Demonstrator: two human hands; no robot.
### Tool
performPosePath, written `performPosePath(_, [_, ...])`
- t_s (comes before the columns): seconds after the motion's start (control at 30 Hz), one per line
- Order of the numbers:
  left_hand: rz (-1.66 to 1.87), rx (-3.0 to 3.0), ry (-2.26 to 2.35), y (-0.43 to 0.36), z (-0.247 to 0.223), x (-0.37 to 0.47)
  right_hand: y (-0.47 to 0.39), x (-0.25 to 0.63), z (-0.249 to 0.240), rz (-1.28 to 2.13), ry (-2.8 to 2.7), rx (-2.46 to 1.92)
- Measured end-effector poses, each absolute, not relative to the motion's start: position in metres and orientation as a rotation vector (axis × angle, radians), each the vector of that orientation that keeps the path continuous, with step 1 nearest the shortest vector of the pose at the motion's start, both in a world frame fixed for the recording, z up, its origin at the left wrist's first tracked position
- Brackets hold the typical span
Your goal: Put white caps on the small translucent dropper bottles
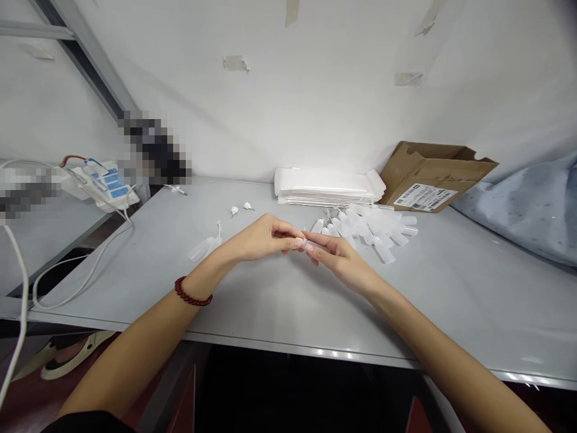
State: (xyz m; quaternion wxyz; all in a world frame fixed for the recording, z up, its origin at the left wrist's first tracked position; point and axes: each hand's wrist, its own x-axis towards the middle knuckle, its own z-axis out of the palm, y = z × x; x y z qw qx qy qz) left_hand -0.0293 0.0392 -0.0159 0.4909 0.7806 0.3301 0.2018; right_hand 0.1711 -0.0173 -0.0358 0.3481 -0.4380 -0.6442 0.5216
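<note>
My left hand and my right hand meet above the middle of the table, fingertips nearly touching. Between them they pinch a small white plastic piece, mostly covered by the fingers, so its exact kind does not show. Just beyond my right hand lies a pile of translucent white plastic pieces with flat tabs. Near my left wrist rests a similar loose translucent piece with a thin curled end. Two little white parts with thin dark tips lie beyond my left hand.
A stack of flat white boxes lies against the wall, beside an open cardboard box. Blue-grey fabric covers the right end of the table. At left are a power strip and a white cable trailing along the grey table.
</note>
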Motion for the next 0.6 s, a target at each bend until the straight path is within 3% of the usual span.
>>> performPosePath(0.4, [0.522, 1.640, 0.779, 0.0391, -0.0137, -0.0288, -0.0201, 0.1697, -0.0346, 1.356, -1.763, -1.093])
performPosePath(0.6, [0.354, 1.461, 0.813, 0.0420, -0.0137, -0.0322, -0.0260, 0.1611, -0.0383, 1.020, -1.917, -1.116])
